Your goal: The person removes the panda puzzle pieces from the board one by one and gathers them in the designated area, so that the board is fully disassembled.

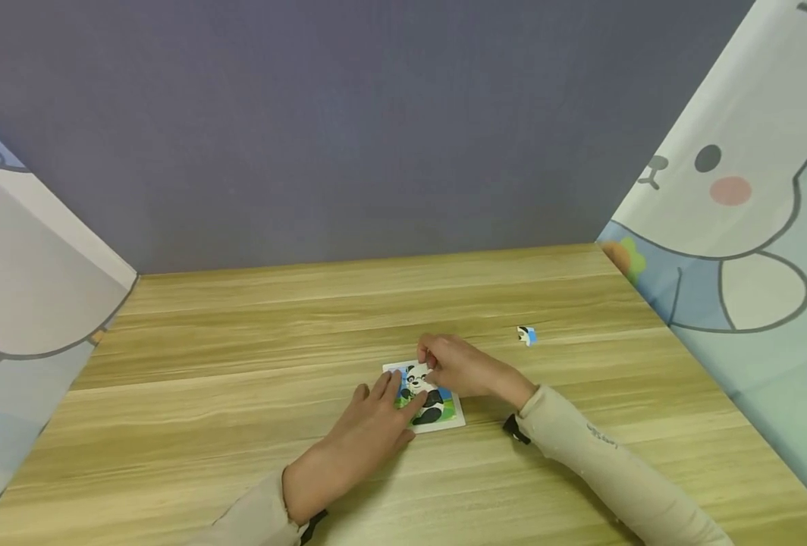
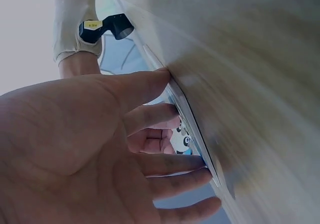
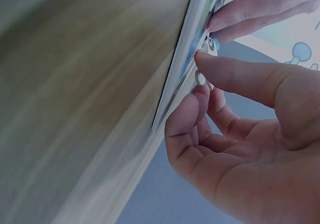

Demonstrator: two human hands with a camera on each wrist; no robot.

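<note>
A small panda jigsaw puzzle [image 1: 450, 425] with a white border lies flat on the wooden table. My left hand [image 1: 359, 434] has its fingers spread over the puzzle's left and lower part, fingertips touching the picture. In the left wrist view its thumb [image 2: 150, 83] sits at the board's edge. At the upper right corner, my right hand [image 1: 468, 368] pinches a puzzle piece [image 3: 200, 78] between thumb and curled fingers, close over the board. Most of that piece is hidden by the fingers.
One loose puzzle piece [image 1: 527, 335], blue with black and white, lies on the table [image 1: 240, 334] beyond the right hand. A dark panel [image 1: 362, 136] stands behind the table. Cartoon-printed sheets [image 1: 738, 250] flank both sides.
</note>
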